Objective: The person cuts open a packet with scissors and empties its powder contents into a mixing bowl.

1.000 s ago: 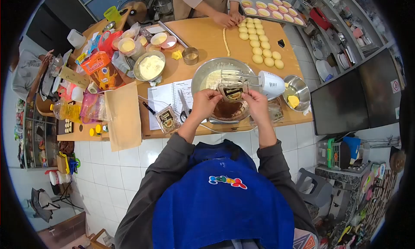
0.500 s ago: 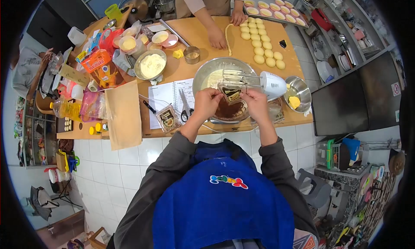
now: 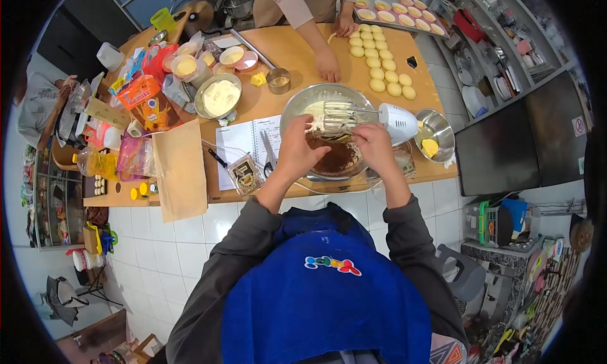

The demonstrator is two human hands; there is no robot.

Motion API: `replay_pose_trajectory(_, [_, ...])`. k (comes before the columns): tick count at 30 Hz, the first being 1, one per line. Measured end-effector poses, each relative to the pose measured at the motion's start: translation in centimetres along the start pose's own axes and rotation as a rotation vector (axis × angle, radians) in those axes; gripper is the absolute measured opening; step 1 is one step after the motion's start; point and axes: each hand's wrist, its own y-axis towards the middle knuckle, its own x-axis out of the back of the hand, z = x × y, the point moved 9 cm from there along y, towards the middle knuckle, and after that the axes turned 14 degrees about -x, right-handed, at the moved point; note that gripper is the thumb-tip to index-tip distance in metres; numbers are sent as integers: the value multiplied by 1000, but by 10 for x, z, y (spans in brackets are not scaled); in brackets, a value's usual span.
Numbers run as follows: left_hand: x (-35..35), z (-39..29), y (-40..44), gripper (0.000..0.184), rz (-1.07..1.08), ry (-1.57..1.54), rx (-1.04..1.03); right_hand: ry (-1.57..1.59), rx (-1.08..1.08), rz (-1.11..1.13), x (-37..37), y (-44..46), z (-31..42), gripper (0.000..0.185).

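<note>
A large metal bowl [image 3: 292,105] holds a pale cream mixture and a heap of brown powder [image 3: 335,160]. Across its rim rests a white hand mixer [image 3: 398,124], its beaters over the bowl. My right hand [image 3: 375,148] pinches a small dark packet [image 3: 343,138], tilted above the powder and partly hidden by the beaters and fingers. At the bowl's left side, my left hand [image 3: 297,148] has thumb and fingers apart, with nothing visible between them. A similar packet [image 3: 245,175] lies on the table edge beside scissors [image 3: 270,155] and an open notebook [image 3: 235,139].
Opposite me a co-worker's hand [image 3: 327,64] rests on the table near rows of dough balls [image 3: 377,64]. A metal bowl with yellow butter [image 3: 435,133] stands at right. Left are a bowl of cream [image 3: 220,98], brown paper [image 3: 180,168] and an oil bottle [image 3: 96,163].
My left hand has come off the packet and opened, moving slightly up and left. The packet has tipped in my right hand. The co-worker's near hand has shifted toward the bowl.
</note>
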Motion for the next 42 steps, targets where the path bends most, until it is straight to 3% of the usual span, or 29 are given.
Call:
replay_pose_trajectory(2, [-3, -17, 8, 52, 150, 52, -125, -85, 65, 58, -8, 0, 11, 6])
replay_pose_trajectory(6, [-34, -1, -3, 44, 444, 12, 99, -218, 197, 173, -18, 0, 46, 5])
replay_pose_trajectory(9, [-44, 19, -14, 32, 381, -47, 121, -224, 135, 255, -26, 2, 42, 10])
replay_pose_trajectory(12, [-31, 44, -29, 23, 196, -207, 375, 71, -36, -79, 18, 7, 24, 20])
replay_pose_trajectory(15, [-26, 54, -35, 20, 153, -238, 429, 412, -386, -55, 14, 1, -25, 29])
replay_pose_trajectory(19, [-20, 33, -23, 18, 142, -211, 306, 444, -570, 30, -4, -14, -40, 39])
replay_pose_trajectory(20, [-20, 30, -22, 17, 164, -216, 331, 500, -560, 32, -9, -16, -45, 52])
replay_pose_trajectory(23, [-26, 33, -25, 17, 180, -251, 371, 547, -598, -8, -15, -24, -52, 64])
replay_pose_trajectory(26, [-35, 37, -28, 19, 104, -339, 342, 139, -248, -247, 17, -24, 9, 71])
replay_pose_trajectory(29, [-33, 32, -28, 21, 56, -402, 371, 155, -224, -255, 20, -27, 11, 73])
replay_pose_trajectory(33, [-31, 27, -29, 20, 16, -440, 354, 570, -557, 38, -24, -33, -48, 48])
replay_pose_trajectory(36, [-37, 31, -33, 18, 13, -464, 345, 555, -598, 3, -22, -36, -47, 30])
replay_pose_trajectory(39, [-36, 33, -36, 18, 19, -450, 399, 645, -615, -4, -22, -37, -49, 25])
replay_pose_trajectory(42, [-36, 33, -36, 16, 5, -504, 411, 522, -637, 21, -21, -37, -51, 18])
